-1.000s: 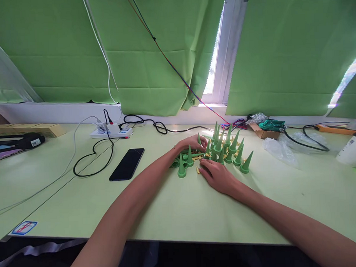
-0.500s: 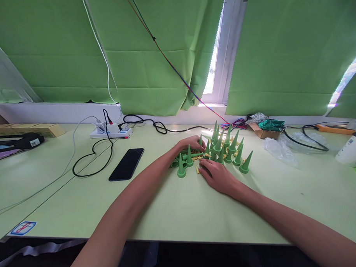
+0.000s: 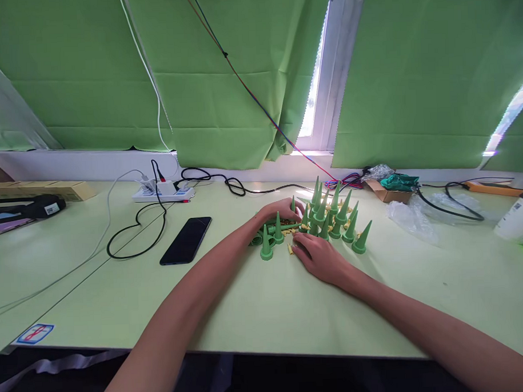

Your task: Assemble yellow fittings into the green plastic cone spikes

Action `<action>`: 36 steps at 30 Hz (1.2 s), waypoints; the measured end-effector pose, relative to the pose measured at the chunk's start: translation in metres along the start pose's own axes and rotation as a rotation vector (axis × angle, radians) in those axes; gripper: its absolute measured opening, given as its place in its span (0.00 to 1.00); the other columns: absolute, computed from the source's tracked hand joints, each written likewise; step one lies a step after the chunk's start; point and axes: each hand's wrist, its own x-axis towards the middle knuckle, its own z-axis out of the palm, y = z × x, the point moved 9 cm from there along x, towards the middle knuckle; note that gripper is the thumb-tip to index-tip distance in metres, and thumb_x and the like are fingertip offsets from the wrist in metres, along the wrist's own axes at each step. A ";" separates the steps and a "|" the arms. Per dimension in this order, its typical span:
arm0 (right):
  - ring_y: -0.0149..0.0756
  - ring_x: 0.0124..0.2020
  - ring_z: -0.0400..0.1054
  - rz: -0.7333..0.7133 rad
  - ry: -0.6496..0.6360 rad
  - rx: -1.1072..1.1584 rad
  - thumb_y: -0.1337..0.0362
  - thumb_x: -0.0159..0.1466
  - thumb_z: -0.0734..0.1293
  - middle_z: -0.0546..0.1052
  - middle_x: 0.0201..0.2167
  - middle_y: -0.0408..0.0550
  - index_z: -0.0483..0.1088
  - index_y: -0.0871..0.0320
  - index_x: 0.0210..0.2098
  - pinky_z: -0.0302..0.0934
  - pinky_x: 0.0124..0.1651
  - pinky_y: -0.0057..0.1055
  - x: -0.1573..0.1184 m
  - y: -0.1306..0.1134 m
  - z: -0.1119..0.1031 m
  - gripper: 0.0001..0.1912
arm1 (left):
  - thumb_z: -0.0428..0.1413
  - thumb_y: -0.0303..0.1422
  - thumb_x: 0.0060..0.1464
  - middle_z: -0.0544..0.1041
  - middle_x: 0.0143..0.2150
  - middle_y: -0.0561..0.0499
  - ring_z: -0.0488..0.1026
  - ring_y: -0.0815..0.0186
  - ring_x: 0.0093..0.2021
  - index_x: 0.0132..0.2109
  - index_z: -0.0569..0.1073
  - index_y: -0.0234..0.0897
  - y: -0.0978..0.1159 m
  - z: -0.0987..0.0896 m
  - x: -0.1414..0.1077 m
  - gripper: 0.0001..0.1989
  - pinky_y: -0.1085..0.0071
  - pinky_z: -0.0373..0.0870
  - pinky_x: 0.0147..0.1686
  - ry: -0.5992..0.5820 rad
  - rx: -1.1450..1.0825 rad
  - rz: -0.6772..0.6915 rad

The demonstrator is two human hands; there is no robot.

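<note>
Several green pointed cones with round bases stand on the table, such as the cone [image 3: 361, 239] at the right of the cluster. My left hand [image 3: 280, 210] reaches over the back left of the group, its fingers curled around a green cone [image 3: 293, 204] whose tip shows. In front, my right hand [image 3: 318, 257] rests on the table with thumb and fingers a little apart, nothing visible in it. A small yellow piece [image 3: 290, 249] lies beside its fingertips. More yellow pieces are scattered among the cones. Under my left wrist, green cones [image 3: 257, 239] lie on their sides.
A black phone [image 3: 186, 241] lies to the left, near a looped black cable and a white power strip [image 3: 163, 193]. At the back right sit an open cardboard box [image 3: 389, 191] and clear plastic bags [image 3: 412, 220]. A white bottle [image 3: 517, 221] stands at the far right.
My left hand and the cone in it have shifted very slightly. My right hand looks almost unmoved, and the standing cones keep their places.
</note>
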 end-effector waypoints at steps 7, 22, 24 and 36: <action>0.39 0.42 0.73 -0.006 0.011 0.006 0.64 0.72 0.57 0.76 0.43 0.49 0.67 0.54 0.45 0.62 0.42 0.33 0.001 0.000 -0.001 0.07 | 0.62 0.32 0.40 0.75 0.28 0.54 0.68 0.70 0.28 0.32 0.79 0.33 0.002 -0.001 0.001 0.09 0.74 0.63 0.28 -0.022 0.019 -0.015; 0.38 0.39 0.72 0.015 0.007 -0.009 0.65 0.72 0.57 0.76 0.41 0.49 0.67 0.55 0.43 0.61 0.41 0.31 0.000 0.000 -0.002 0.07 | 0.61 0.35 0.44 0.77 0.25 0.51 0.69 0.68 0.27 0.31 0.81 0.33 -0.007 -0.005 -0.002 0.10 0.73 0.63 0.27 0.013 0.037 -0.031; 0.38 0.39 0.72 0.023 0.004 -0.009 0.64 0.72 0.57 0.76 0.42 0.49 0.67 0.55 0.43 0.61 0.41 0.32 0.000 0.000 -0.002 0.07 | 0.61 0.36 0.44 0.78 0.26 0.50 0.70 0.67 0.28 0.32 0.81 0.33 -0.007 -0.005 -0.003 0.11 0.72 0.64 0.28 0.008 0.030 -0.030; 0.39 0.42 0.73 0.011 0.048 0.057 0.63 0.73 0.56 0.77 0.43 0.50 0.68 0.55 0.46 0.64 0.45 0.34 -0.001 0.000 -0.006 0.10 | 0.62 0.45 0.51 0.79 0.48 0.44 0.75 0.61 0.47 0.48 0.77 0.35 0.020 -0.072 -0.059 0.22 0.68 0.71 0.46 0.429 -0.109 0.088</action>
